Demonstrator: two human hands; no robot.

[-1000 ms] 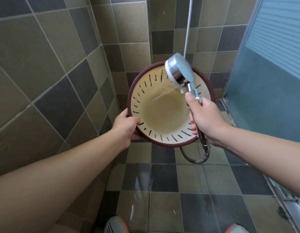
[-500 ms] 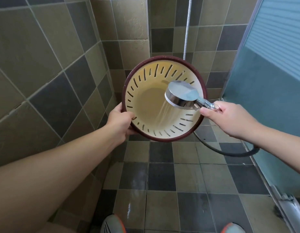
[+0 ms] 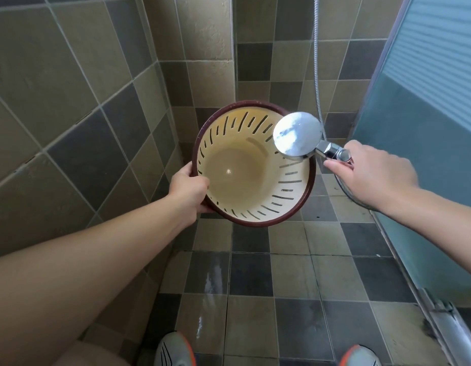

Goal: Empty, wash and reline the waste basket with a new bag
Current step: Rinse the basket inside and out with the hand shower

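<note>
The waste basket (image 3: 290, 191) is cream inside with dark slots and a maroon rim. It is tilted with its mouth towards me, held above the shower floor. My left hand (image 3: 188, 190) grips its left rim, thumb inside. My right hand (image 3: 371, 173) holds the handle of a chrome shower head (image 3: 297, 133), which hovers over the basket's upper right rim, face turned down into it. The basket's bottom looks wet and holds nothing.
Tiled walls close in on the left and behind. A frosted glass door (image 3: 424, 143) and its metal track (image 3: 445, 323) run along the right. The shower hose (image 3: 316, 62) hangs at the back. The floor tiles (image 3: 250, 276) are wet; my shoes (image 3: 173, 350) are at the bottom edge.
The shower head has moved from the basket's middle up to its upper right rim. The basket has tilted a little further left and down in my left hand.
</note>
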